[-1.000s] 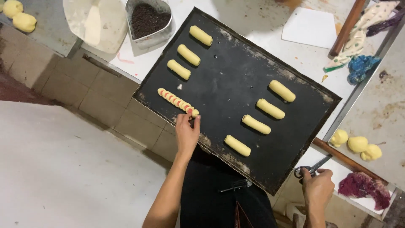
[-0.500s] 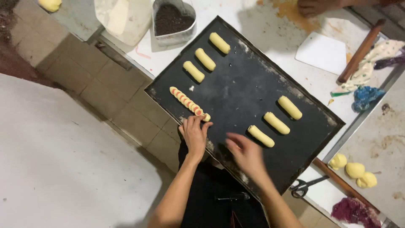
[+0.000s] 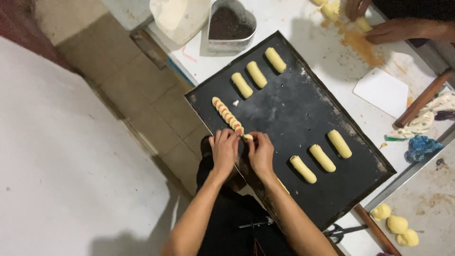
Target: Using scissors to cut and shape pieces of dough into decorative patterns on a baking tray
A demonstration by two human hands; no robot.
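While both hands meet at the near edge of the tray (image 3: 303,109), the left hand (image 3: 224,150) and the right hand (image 3: 260,152) sit side by side, fingertips bent in and pinching the near end of the striped roll (image 3: 228,116). That roll is a thin yellow dough stick wound with red bands; it lies on the dark tray near its left corner and runs diagonally away from the hands. A small crumb (image 3: 235,102) lies just beside it. Farther up the tray, 3 plain rolls (image 3: 258,74) lie in a row, and 3 more (image 3: 322,157) lie in a row toward the right side, well apart from the hands. The tray rests on a white table (image 3: 327,52) smeared with orange. Beyond the tray's far corner stands a heart-shaped tin (image 3: 231,24) holding dark sprinkles, next to a pale bag (image 3: 179,18). At the top right, another person's hands (image 3: 386,29) handle yellow dough. A white scraper (image 3: 380,91) and a rolling pin (image 3: 423,98) lie to the right of the tray, scissors (image 3: 342,232) lie by its near right corner, and 3 dough balls (image 3: 394,224) sit at the lower right.
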